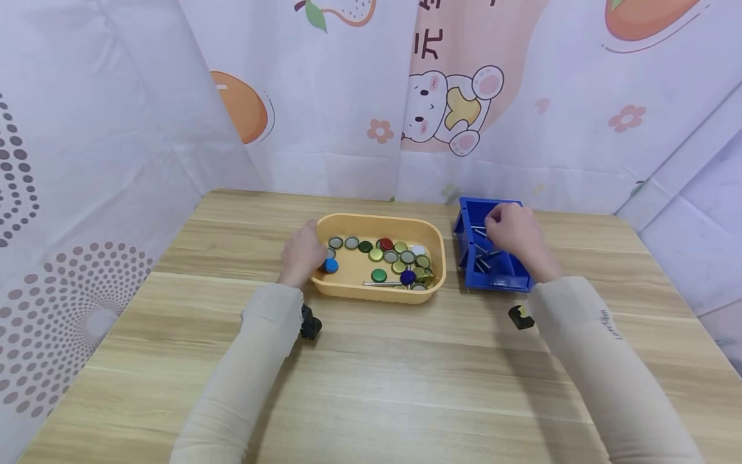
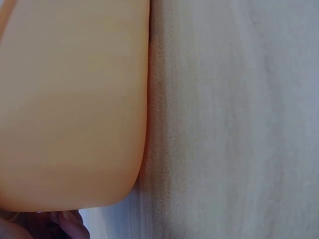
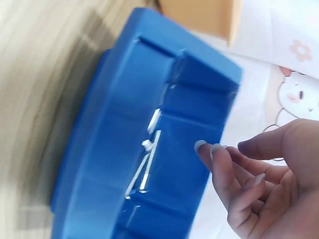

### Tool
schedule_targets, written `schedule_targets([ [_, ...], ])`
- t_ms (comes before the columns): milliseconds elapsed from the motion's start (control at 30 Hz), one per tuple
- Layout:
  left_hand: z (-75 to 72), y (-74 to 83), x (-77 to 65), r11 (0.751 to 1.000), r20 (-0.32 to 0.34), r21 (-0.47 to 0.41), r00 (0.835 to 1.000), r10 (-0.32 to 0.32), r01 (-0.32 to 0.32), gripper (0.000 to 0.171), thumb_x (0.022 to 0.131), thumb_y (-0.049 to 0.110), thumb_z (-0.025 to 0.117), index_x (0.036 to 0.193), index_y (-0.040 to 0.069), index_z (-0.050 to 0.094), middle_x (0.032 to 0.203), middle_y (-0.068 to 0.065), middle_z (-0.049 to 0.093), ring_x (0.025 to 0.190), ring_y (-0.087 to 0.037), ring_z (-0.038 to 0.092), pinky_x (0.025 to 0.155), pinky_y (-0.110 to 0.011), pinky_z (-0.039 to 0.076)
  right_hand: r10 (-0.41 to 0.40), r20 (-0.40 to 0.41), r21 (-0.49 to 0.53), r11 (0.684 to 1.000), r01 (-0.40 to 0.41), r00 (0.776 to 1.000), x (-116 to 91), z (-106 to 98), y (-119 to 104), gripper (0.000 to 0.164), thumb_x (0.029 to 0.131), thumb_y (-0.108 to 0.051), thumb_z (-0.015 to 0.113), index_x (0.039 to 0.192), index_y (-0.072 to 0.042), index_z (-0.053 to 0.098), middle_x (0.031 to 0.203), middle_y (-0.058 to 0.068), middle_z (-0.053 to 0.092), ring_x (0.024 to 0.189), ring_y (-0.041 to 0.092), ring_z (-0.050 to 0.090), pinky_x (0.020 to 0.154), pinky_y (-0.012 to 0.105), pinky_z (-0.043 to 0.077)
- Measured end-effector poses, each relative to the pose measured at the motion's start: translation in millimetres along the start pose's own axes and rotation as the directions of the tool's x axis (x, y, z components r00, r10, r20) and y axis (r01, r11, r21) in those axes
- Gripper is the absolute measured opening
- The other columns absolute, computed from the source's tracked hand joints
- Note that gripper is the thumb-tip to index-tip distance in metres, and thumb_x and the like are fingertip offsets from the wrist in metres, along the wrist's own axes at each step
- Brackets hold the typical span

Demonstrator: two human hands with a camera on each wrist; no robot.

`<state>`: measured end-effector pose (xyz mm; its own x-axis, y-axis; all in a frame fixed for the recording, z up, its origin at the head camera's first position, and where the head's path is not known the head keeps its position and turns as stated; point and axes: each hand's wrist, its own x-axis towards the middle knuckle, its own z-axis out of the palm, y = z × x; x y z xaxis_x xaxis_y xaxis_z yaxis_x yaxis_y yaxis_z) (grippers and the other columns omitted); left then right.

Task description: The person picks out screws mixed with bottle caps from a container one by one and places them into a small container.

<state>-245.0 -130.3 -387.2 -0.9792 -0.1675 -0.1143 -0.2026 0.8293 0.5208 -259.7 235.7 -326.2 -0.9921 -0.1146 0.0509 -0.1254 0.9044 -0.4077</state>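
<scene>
My left hand [image 1: 303, 255] grips the left end of a yellow-orange plastic tray [image 1: 371, 296], whose wall fills much of the left wrist view. Inside the tray lie several bottle caps, among them a red cap [image 1: 386, 243] and a green cap [image 1: 379, 275]. A long screw [image 1: 381, 283] lies near the tray's front wall. Over a blue bin [image 1: 496, 282] hovers my right hand [image 1: 516, 231]. In the right wrist view its fingers [image 3: 223, 174] are loosely bent, the thumb stands apart, and nothing shows between them. Several metal screws [image 3: 150, 162] lie in the bin below.
Both containers stand on a wood-grain table [image 1: 382, 374], the bin to the right of the tray. Behind the table hangs a printed curtain [image 1: 336, 129]. Dark wrist-mounted devices [image 1: 310, 324] show below the sleeves.
</scene>
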Motion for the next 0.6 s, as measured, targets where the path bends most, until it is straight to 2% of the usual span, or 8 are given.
schedule_targets([
  [167,-0.2,-0.7,0.0,1.0,0.003,-0.004,1.0,0.009,-0.009,0.054,0.091,0.01,0.054,0.144,0.008,0.043,0.128,-0.019,0.063,0.103,-0.036,0.062,0.085,-0.05,0.05,-0.023,-0.064,0.03,0.999,0.025,0.998,-0.9,-6.9,-10.4,0.03,0.095,-0.016,0.046,0.096,0.004,0.069,0.074,0.016,0.07,0.054,0.019,0.059,0.052,0.029,0.041],
  [300,-0.3,-1.4,-0.3,1.0,0.01,-0.003,1.0,0.009,-0.009,0.054,0.091,0.01,0.053,0.145,0.008,0.042,0.129,-0.019,0.062,0.101,-0.035,0.062,0.083,-0.048,0.05,-0.032,-0.081,0.032,0.999,0.034,0.996,-3.2,-12.3,-23.1,0.032,0.096,-0.019,0.047,0.1,0.003,0.07,0.081,0.017,0.073,0.062,0.022,0.062,0.056,0.03,0.041],
  [500,-1.1,-0.5,-1.5,1.0,0.014,-0.002,1.0,0.007,-0.007,0.055,0.092,0.01,0.053,0.146,0.008,0.041,0.13,-0.019,0.061,0.103,-0.036,0.062,0.083,-0.049,0.05,-0.106,-0.059,0.023,0.994,0.108,0.993,-6.2,-10.6,-49.9,0.03,0.096,-0.02,0.049,0.103,0.001,0.07,0.086,0.017,0.073,0.07,0.026,0.062,0.06,0.032,0.044],
  [600,-0.8,0.2,-1.9,1.0,0.013,-0.003,1.0,0.008,-0.008,0.056,0.092,0.011,0.053,0.146,0.008,0.041,0.131,-0.019,0.061,0.104,-0.036,0.062,0.084,-0.049,0.05,-0.151,-0.003,0.031,0.988,0.151,0.989,-7.4,-1.9,-64.8,0.028,0.096,-0.019,0.052,0.107,0.0,0.069,0.093,0.018,0.073,0.075,0.027,0.066,0.064,0.036,0.05],
])
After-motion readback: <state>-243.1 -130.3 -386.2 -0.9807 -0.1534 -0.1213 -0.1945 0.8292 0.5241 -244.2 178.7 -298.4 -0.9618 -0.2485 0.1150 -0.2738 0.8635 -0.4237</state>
